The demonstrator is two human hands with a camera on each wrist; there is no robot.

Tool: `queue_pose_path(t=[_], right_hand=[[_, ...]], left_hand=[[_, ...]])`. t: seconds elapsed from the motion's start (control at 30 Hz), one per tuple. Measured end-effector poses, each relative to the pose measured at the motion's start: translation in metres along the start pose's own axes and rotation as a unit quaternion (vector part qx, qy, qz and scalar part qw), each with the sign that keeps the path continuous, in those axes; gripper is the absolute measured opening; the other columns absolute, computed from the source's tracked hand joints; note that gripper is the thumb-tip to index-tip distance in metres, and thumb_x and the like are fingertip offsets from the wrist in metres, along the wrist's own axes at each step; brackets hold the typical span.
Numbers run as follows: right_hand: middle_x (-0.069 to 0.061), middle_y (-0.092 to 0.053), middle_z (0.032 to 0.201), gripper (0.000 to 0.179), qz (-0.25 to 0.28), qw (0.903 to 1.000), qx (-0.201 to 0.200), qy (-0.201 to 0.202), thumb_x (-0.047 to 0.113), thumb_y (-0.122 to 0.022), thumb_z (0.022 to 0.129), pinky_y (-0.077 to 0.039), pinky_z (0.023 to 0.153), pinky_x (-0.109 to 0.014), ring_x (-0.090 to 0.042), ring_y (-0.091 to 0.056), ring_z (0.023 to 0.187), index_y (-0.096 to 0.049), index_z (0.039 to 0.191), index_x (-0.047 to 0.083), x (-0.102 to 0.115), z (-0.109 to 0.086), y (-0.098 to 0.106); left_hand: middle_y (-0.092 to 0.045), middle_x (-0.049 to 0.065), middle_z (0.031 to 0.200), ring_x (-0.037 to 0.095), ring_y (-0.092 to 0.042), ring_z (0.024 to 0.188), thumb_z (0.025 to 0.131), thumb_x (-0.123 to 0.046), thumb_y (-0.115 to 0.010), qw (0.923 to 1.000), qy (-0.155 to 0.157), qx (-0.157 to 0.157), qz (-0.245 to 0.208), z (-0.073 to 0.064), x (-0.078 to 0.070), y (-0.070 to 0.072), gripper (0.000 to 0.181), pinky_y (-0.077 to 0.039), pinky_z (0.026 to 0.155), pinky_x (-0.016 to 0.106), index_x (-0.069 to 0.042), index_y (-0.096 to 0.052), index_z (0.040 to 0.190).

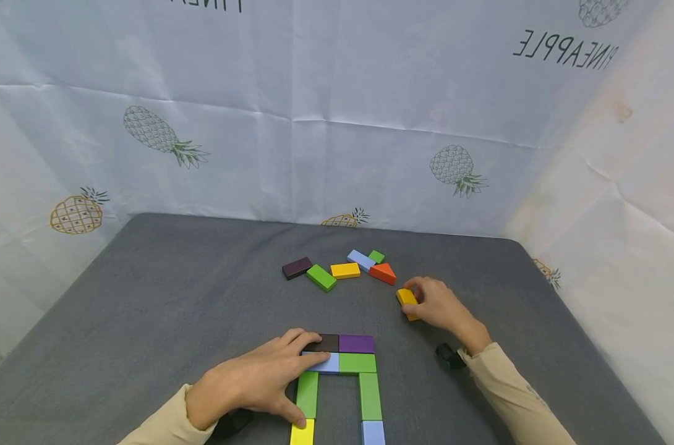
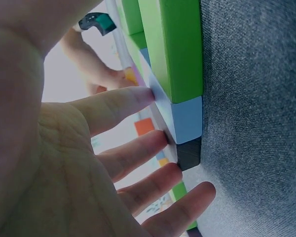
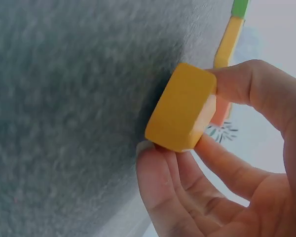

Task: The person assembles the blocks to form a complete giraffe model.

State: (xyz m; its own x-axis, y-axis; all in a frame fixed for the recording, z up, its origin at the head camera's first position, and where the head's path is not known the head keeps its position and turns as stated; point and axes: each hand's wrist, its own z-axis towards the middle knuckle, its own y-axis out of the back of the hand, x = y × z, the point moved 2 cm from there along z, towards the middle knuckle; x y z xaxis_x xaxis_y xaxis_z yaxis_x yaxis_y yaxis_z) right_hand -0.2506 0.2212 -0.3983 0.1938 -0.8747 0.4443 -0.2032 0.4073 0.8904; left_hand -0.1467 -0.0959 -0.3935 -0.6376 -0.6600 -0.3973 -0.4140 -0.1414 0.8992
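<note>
Blocks laid flat form a U-shaped frame at the near middle of the table. A black block (image 1: pixel 330 343) and a purple block (image 1: pixel 356 343) make its far row, with a light blue block (image 2: pixel 187 118) and a green block (image 1: pixel 357 363) behind them on the near side. My left hand (image 1: pixel 259 377) rests on the frame's left corner, fingers spread, fingertips touching the light blue and black blocks. Its thumb lies by a yellow block (image 1: pixel 302 434). To the right, my right hand (image 1: pixel 439 306) pinches a yellow-orange block (image 3: pixel 180 108) between thumb and fingers, close to the tabletop.
Loose blocks lie farther back: a dark block (image 1: pixel 297 268), a green block (image 1: pixel 321 277), a yellow block (image 1: pixel 345 271), a light blue block (image 1: pixel 361 259), a small green block (image 1: pixel 376 256) and an orange triangle (image 1: pixel 383 272). A pineapple-print curtain (image 1: pixel 315 161) stands behind the grey table (image 1: pixel 175 296).
</note>
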Motion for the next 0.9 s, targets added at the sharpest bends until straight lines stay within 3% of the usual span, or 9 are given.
queue_pose_path(t=[0.2,0.4,0.5,0.63,0.8,0.9], right_hand=[[-0.011,-0.063,0.099,0.045,0.012,0.9998,0.012,0.010,0.025,-0.075,0.086,-0.047,0.069,-0.033,-0.020,-0.054,0.084,-0.063,0.123,0.001,0.008,-0.005,-0.004],[-0.016,-0.064,0.120,0.052,0.016,0.9993,0.024,0.025,0.032,-0.075,0.088,-0.053,0.087,-0.046,-0.027,-0.059,0.104,-0.063,0.127,0.000,0.010,-0.007,-0.007],[-0.019,-0.059,0.128,0.054,0.035,0.9983,0.037,0.029,0.033,-0.074,0.089,-0.056,0.079,-0.038,-0.028,-0.058,0.104,-0.061,0.129,0.000,0.010,-0.010,-0.009],[-0.021,-0.056,0.130,0.053,0.066,0.9959,0.047,0.040,0.032,-0.074,0.089,-0.053,0.063,-0.026,-0.020,-0.060,0.090,-0.061,0.129,0.000,0.010,-0.013,-0.010],[-0.021,-0.057,0.129,0.052,0.097,0.9917,0.064,0.057,0.029,-0.074,0.089,-0.052,0.061,-0.025,-0.013,-0.061,0.067,-0.060,0.130,-0.001,0.012,-0.017,-0.013],[-0.021,-0.058,0.127,0.052,0.102,0.9901,0.073,0.063,0.028,-0.075,0.088,-0.052,0.061,-0.024,-0.011,-0.060,0.065,-0.061,0.129,-0.002,0.015,-0.020,-0.014]], left_hand=[[-0.037,-0.001,0.152,0.020,-0.038,0.136,0.070,-0.058,-0.083,1.0000,0.000,0.003,-0.002,0.000,0.000,0.000,0.091,-0.045,0.107,0.043,-0.025,-0.047,0.148],[-0.037,-0.001,0.152,0.019,-0.038,0.136,0.071,-0.058,-0.082,1.0000,-0.001,0.006,-0.005,0.001,0.001,-0.001,0.091,-0.045,0.106,0.042,-0.025,-0.047,0.148],[-0.037,-0.001,0.152,0.019,-0.038,0.135,0.071,-0.058,-0.082,1.0000,-0.001,0.007,-0.005,0.001,0.001,-0.001,0.091,-0.045,0.107,0.042,-0.025,-0.047,0.148],[-0.037,-0.001,0.152,0.019,-0.038,0.136,0.071,-0.058,-0.082,1.0000,0.000,0.008,-0.005,0.001,0.001,-0.001,0.091,-0.045,0.107,0.043,-0.026,-0.047,0.148],[-0.037,-0.001,0.152,0.019,-0.037,0.136,0.071,-0.058,-0.083,1.0000,0.001,0.006,-0.004,0.000,0.000,-0.001,0.091,-0.045,0.107,0.042,-0.025,-0.047,0.148],[-0.037,-0.001,0.152,0.019,-0.037,0.136,0.071,-0.058,-0.083,1.0000,0.001,0.005,-0.002,0.000,0.000,-0.001,0.091,-0.045,0.106,0.042,-0.025,-0.047,0.148]])
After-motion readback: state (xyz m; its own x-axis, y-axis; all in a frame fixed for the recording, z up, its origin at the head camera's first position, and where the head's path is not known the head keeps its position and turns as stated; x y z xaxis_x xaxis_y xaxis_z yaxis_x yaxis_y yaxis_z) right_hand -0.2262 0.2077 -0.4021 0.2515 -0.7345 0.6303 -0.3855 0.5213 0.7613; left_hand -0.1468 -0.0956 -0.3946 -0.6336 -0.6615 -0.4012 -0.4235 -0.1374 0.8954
